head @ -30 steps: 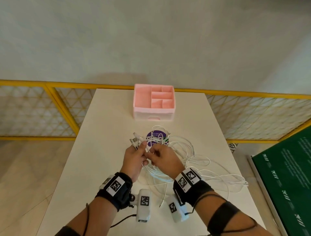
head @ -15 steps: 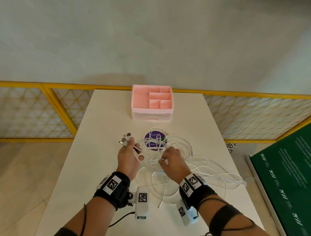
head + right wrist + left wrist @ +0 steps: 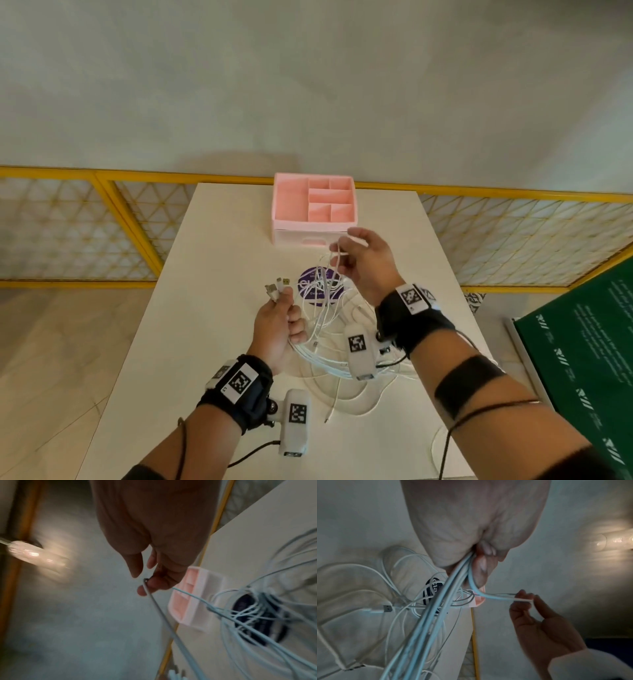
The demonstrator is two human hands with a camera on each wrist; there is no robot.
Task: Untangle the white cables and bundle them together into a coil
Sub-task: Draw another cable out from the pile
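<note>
Presently, the white bench [image 3: 212,274] carries a pink organiser box [image 3: 313,209] at its far edge, its compartments open to view. A round purple sticker [image 3: 317,286] lies just in front of the box, crossed by cable loops. A yellow-framed railing [image 3: 85,178] runs behind the bench, and a green board [image 3: 582,359] stands to my right.

My left hand [image 3: 277,329] is raised above the bench near the sticker, its grip closed round several cable strands, with the plug ends [image 3: 275,286] sticking up past my knuckles. My right hand [image 3: 368,263] is held higher and farther out, in front of the box, pinching a single strand between thumb and fingertips [image 3: 522,595].

The white cables [image 3: 325,356] remain a loose tangle: strands hang from both grips down to overlapping loops on the bench between my wrists. One loose end [image 3: 329,416] lies on the bench nearer me. One USB plug [image 3: 387,608] rests in the tangle.
</note>
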